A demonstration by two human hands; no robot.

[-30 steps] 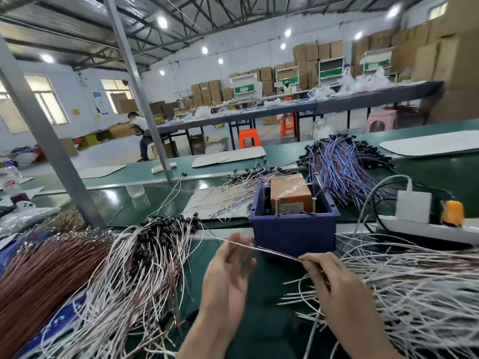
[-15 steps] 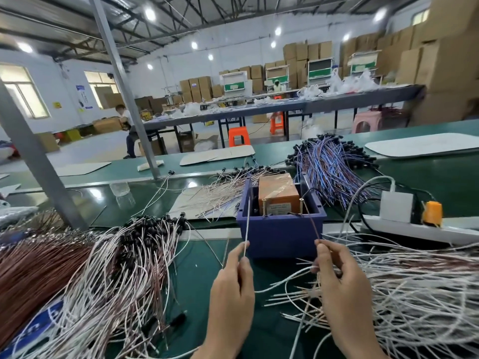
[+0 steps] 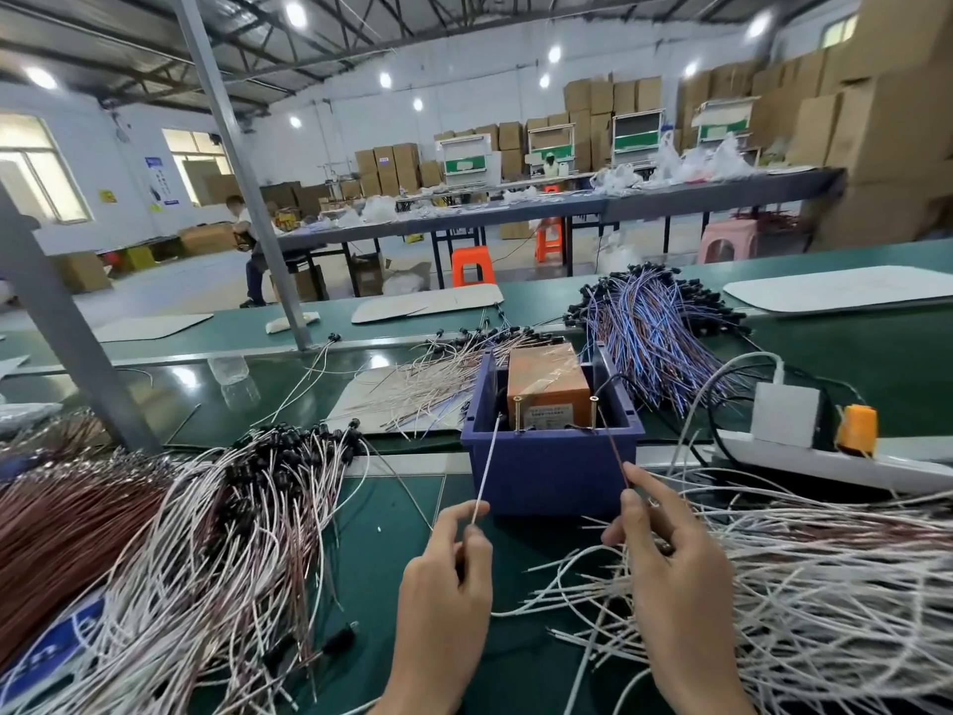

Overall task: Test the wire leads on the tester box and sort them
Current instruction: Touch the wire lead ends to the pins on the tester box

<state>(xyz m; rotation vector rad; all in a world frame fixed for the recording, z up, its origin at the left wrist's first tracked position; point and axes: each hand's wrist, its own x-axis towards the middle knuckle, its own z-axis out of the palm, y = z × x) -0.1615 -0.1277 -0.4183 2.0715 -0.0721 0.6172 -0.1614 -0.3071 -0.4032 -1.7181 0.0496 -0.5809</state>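
Pinching the white lead (image 3: 487,467) in the left hand (image 3: 448,565) and the brown lead (image 3: 613,448) in the right hand (image 3: 670,559), the person pointed both upward and away, tips nearly at the two screws (image 3: 517,416) on the tester box (image 3: 549,472) straight ahead. A second before, the wire had stretched crosswise between the hands.

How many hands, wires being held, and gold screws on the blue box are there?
Hands: 2, the left hand and the right hand
Held wires: 2, a white wire and a brown wire
Screws on the blue box: 2, the left screw and the right screw
Total: 6
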